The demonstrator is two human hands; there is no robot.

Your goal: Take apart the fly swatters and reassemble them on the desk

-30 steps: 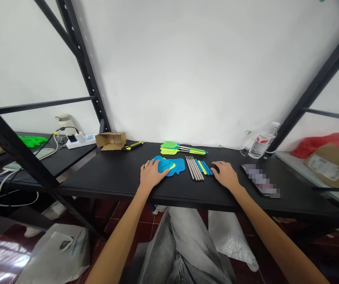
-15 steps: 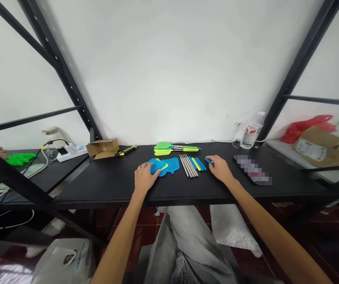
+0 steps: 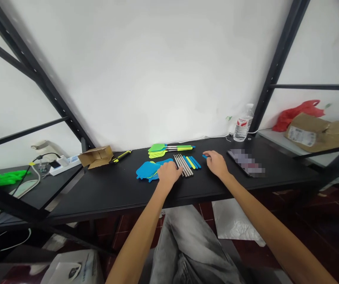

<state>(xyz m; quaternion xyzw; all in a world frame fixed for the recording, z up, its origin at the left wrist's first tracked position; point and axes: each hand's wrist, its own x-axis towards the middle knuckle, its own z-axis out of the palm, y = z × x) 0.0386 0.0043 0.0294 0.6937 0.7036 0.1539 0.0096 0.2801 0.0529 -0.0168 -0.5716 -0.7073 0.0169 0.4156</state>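
My left hand (image 3: pixel 168 172) reaches over the right edge of the blue fly swatter heads (image 3: pixel 147 170). Its thumb is beside several metal rods (image 3: pixel 184 165), apart from the fingers, and no held thing shows; the fingertips are partly hidden. To the right of the rods lie several blue and yellow-green handle grips (image 3: pixel 193 162) in a row. A blue handle grip (image 3: pixel 205 156) sticks out from the closed fingers of my right hand (image 3: pixel 216 163), low over the tabletop. Assembled green and yellow fly swatters (image 3: pixel 157 147) lie behind, their handles pointing right.
On the black table (image 3: pixel 98 193) are an open cardboard box (image 3: pixel 96 157), a black-and-yellow utility knife (image 3: pixel 122 156), a phone (image 3: pixel 246 162) and a water bottle (image 3: pixel 242 126). Black rack posts (image 3: pixel 278 59) rise at both sides. A power strip (image 3: pixel 65 165) sits at the left.
My left hand has moved right, from gripping the blue swatter heads to beside the metal rods. The heads lie released. My right hand keeps the blue grip. The view has shifted slightly.
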